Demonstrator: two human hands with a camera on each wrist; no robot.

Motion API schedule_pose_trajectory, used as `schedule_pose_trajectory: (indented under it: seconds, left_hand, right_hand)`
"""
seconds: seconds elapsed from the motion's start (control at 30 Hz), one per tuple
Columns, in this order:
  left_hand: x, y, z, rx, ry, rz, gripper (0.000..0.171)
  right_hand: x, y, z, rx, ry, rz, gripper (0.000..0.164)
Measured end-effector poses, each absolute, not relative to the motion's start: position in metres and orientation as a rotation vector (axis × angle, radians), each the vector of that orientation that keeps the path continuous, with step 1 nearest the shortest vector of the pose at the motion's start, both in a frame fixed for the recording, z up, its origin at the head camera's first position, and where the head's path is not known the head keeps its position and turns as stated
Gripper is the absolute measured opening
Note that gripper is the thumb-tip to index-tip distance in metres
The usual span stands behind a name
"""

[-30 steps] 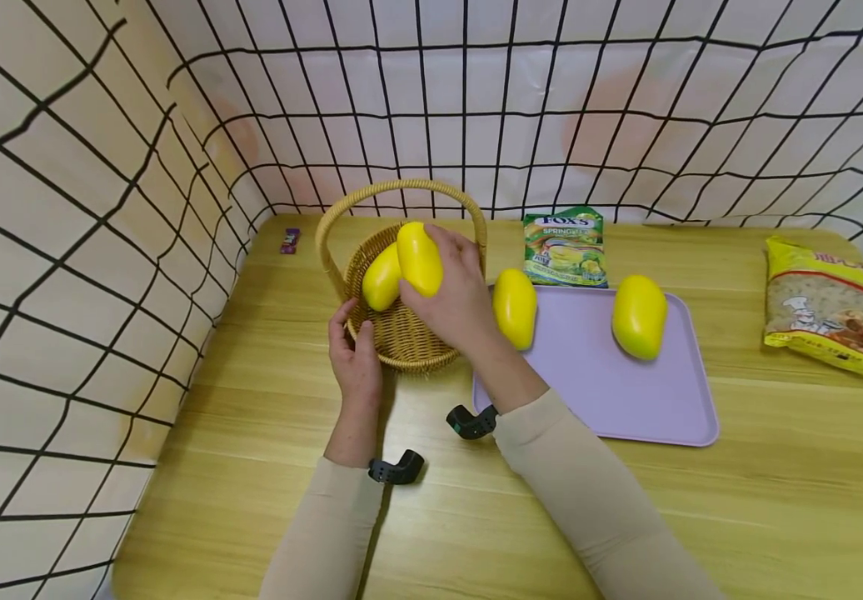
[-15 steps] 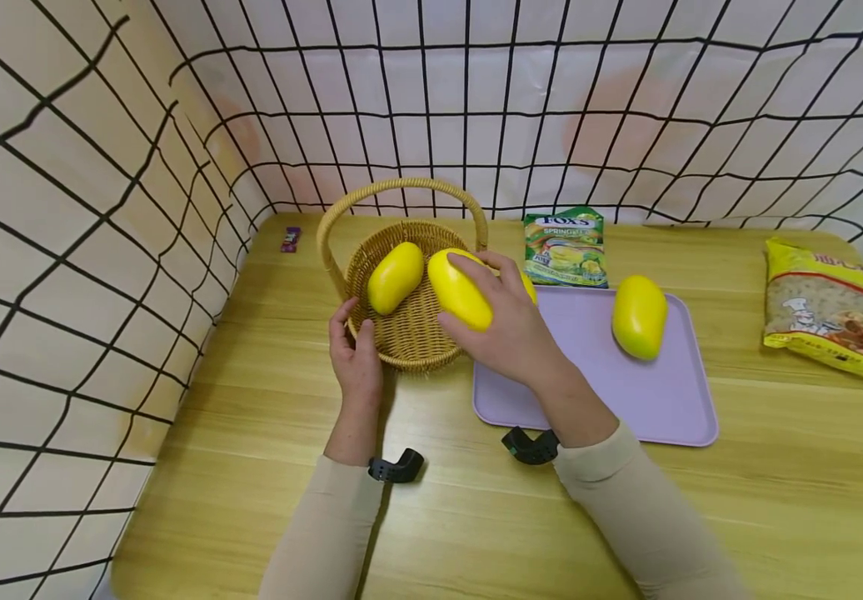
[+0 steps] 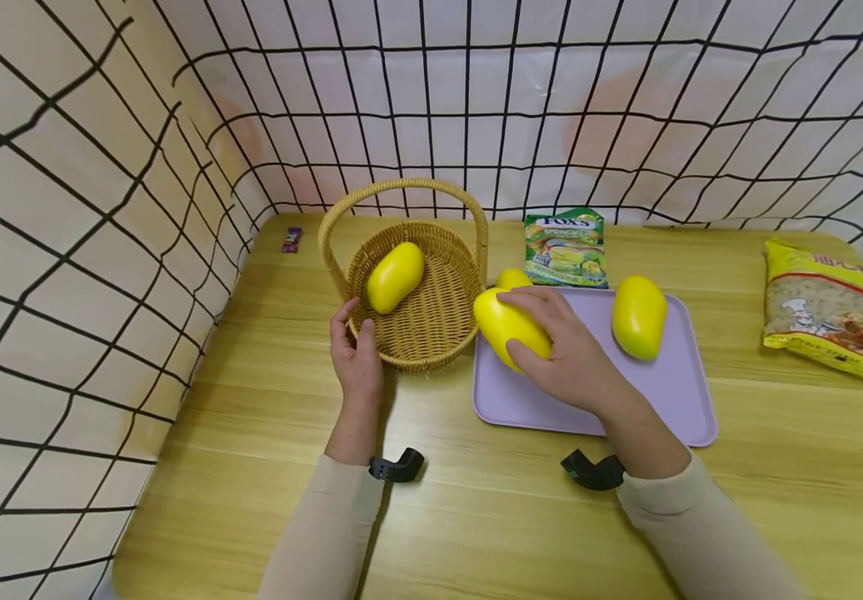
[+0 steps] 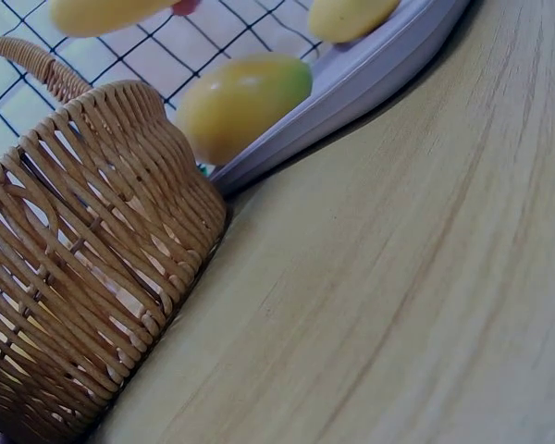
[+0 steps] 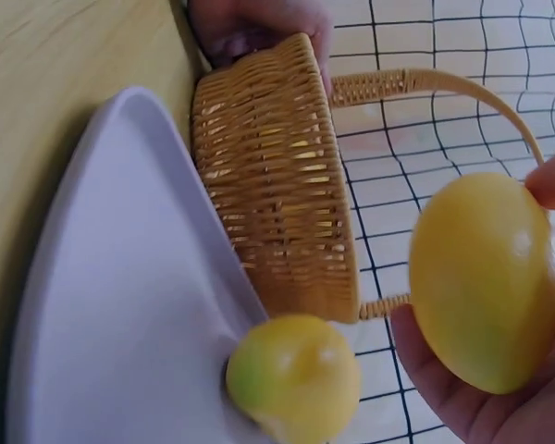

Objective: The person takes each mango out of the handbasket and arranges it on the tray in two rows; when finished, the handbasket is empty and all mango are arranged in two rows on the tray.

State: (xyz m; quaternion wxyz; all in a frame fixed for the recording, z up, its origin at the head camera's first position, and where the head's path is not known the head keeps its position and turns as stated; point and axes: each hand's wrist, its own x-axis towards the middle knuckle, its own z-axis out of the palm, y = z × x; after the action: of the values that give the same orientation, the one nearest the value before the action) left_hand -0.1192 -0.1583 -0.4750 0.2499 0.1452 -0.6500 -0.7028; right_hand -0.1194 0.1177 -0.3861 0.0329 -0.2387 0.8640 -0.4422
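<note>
My right hand [image 3: 570, 354] grips a yellow mango [image 3: 510, 327] above the left part of the lilac tray [image 3: 596, 417]. In the right wrist view, thumb and fingers wrap this mango [image 5: 486, 282] well above the tray. A second mango [image 3: 514, 278], partly hidden behind the held one, lies at the tray's left edge. Another mango [image 3: 639, 317] sits on the tray's right side. At the near left rim of the wicker basket [image 3: 431, 363], my left hand [image 3: 358, 367] holds the rim between thumb and fingers. One mango [image 3: 396, 278] lies inside the basket, toward its left.
A green Fox's candy bag [image 3: 565, 248] lies behind the tray. Far right is a yellow-edged food bag [image 3: 832, 312]. A small purple packet [image 3: 291, 240] lies at the back left. The basket's tall handle [image 3: 401, 183] arches over it, and a black-grid white sheet [image 3: 469, 100] encloses the table.
My right hand has carried its mango out from over the basket, rightward and nearer, to above the tray. The left hand stays at the basket rim; the other mango remains inside the basket.
</note>
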Motion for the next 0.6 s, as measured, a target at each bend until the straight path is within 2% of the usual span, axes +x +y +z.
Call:
schedule_pose_trajectory:
  seconds: [0.4,0.6]
  left_hand:
    - [-0.12,-0.157,-0.473,0.413,-1.789,-1.915,0.038]
    - [-0.119,-0.157,-0.472,0.421,-1.766,-1.93,0.037]
  right_hand:
    - [-0.112,0.141,-0.392,-0.578,2.578,-1.2,0.074]
    - [-0.115,0.142,-0.398,-0.461,2.441,-1.195,0.073]
